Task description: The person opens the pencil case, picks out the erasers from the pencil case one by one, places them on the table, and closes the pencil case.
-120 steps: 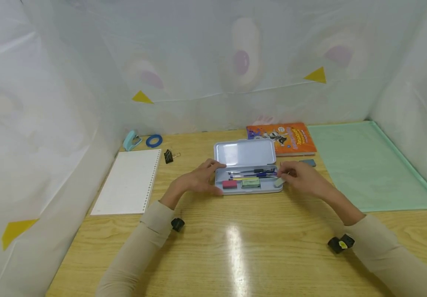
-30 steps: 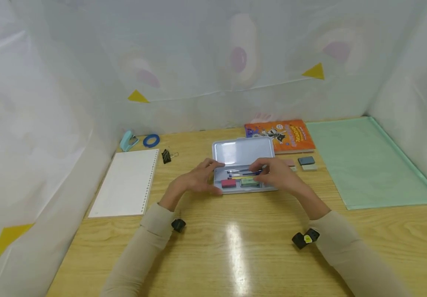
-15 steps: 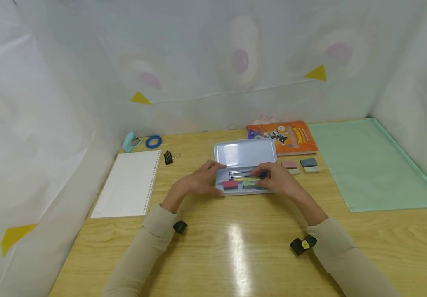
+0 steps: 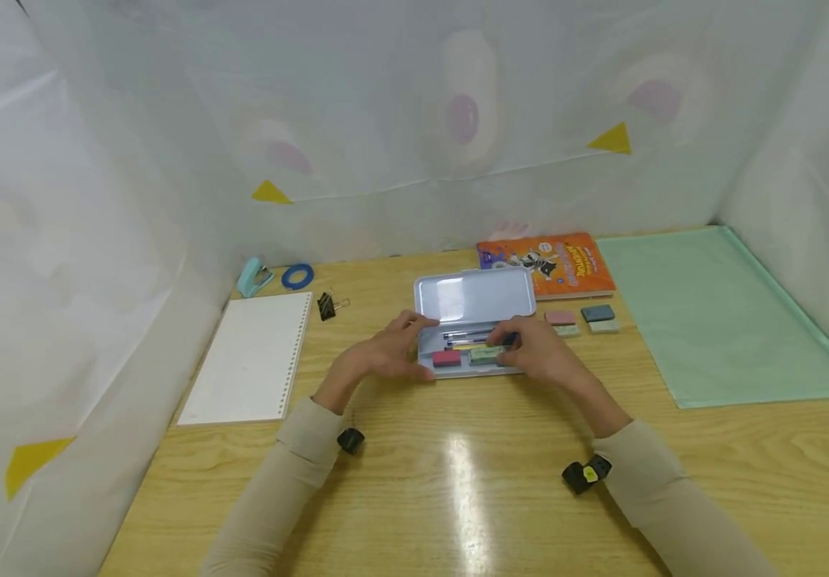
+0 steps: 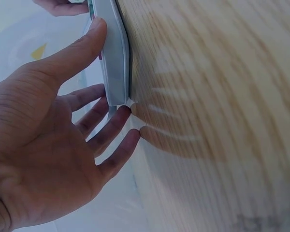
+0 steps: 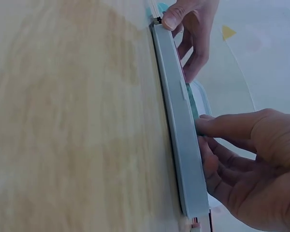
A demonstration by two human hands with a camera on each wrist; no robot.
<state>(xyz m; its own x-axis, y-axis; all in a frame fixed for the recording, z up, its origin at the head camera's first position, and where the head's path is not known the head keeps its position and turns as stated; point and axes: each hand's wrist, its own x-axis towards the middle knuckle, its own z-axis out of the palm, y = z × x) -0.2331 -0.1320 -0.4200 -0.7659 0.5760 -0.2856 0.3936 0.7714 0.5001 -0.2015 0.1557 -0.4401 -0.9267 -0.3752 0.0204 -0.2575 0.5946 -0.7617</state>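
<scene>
A light blue pencil case (image 4: 475, 296) lies with its lid raised back in the head view. My left hand (image 4: 388, 349) holds its left end, thumb at the front edge and fingers spread around the corner. Inside are several pens (image 4: 466, 336), a pink eraser (image 4: 447, 358) and a green eraser (image 4: 484, 355). Over the right part of the case, my right hand (image 4: 540, 349) pinches the green eraser's right end. The right wrist view shows that thumb (image 6: 208, 126) against the green block. This hand hides the right end of the tray.
Right of the case lie a pink eraser (image 4: 560, 317), a blue-grey eraser (image 4: 597, 312) and two pale ones (image 4: 604, 327). Behind is an orange book (image 4: 580, 268); a green mat (image 4: 731, 320) is at far right. Left are a notepad (image 4: 248, 357), stapler (image 4: 253, 276), blue ring (image 4: 297, 276) and binder clip (image 4: 327, 304).
Four seconds ago my right hand pinched a pale eraser at the case's right end. It has since moved left to the green eraser. My left hand stays in place.
</scene>
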